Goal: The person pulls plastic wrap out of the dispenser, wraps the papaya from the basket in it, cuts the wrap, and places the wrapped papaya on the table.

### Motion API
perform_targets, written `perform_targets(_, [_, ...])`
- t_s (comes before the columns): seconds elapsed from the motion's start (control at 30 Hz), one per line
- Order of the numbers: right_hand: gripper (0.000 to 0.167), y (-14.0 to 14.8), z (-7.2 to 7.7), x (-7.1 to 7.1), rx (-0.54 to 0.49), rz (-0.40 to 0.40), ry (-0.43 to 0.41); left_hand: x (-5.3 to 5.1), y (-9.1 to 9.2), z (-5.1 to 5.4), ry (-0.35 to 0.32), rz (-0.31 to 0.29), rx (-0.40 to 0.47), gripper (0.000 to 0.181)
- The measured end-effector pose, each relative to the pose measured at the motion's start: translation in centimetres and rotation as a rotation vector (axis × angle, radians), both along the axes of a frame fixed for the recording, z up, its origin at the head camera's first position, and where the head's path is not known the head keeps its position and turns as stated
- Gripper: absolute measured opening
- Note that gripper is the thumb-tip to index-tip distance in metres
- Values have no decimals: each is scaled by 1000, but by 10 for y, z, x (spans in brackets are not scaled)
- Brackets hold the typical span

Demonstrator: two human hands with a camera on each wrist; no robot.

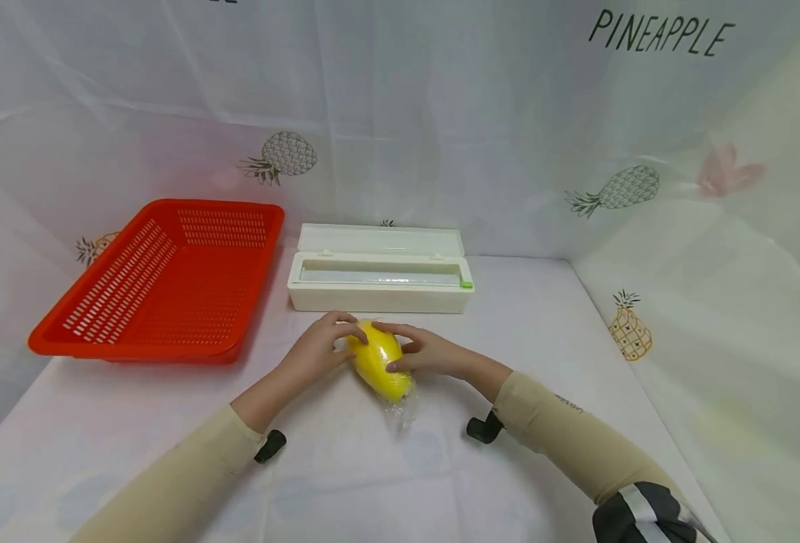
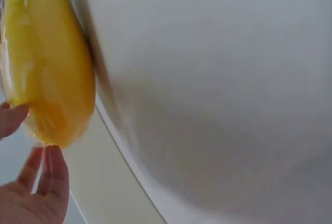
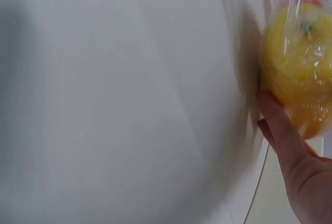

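Observation:
In the head view a yellow mango wrapped in clear cling film lies on the table in front of the white box. The loose film bunches at its near end. My left hand holds its far left side, thumb and fingertips against the film. My right hand holds the right side, with the thumb toward the near end and fingers over the far end. The left wrist view shows the long yellow mango above the left fingertips. In the right wrist view, right fingers touch the wrapped mango from below.
Just behind the hands stands a white cling film dispenser, its lid raised and a green slider at the right end. A red plastic basket sits at the left. Pineapple-printed white cloth hangs behind the table.

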State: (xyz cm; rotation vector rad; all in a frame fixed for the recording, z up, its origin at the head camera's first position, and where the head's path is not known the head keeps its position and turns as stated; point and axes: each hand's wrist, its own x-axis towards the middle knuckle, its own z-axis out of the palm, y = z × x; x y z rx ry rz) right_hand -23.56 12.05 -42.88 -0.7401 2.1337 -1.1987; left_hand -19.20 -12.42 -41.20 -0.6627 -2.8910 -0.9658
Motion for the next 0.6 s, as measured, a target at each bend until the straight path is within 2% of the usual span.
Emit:
perform_targets(0.1, [72, -5, -2, 9, -9, -48, 25, 8, 4, -2, -61, 84, 64, 20])
perform_targets(0.17, [72, -8, -2, 14, -11, -112, 51, 12, 7, -2, -91, 114, 116, 21])
perform_targets(0.27, [72, -13, 0, 18, -53, -248, 37, 13, 14, -3, -93, 113, 167, 25])
perform_targets(0.37, [73, -16, 2, 17, -95, -347, 27, 8, 22, -5, -107, 110, 193, 28])
perform_targets(0.47, [76, -18, -1, 13, -96, -382, 37, 2, 28, -7, -139, 118, 217, 28])
perform_targets(0.6, [84, -17, -2, 8, -61, -369, 38, -4, 32, -9, -153, 136, 222, 25])
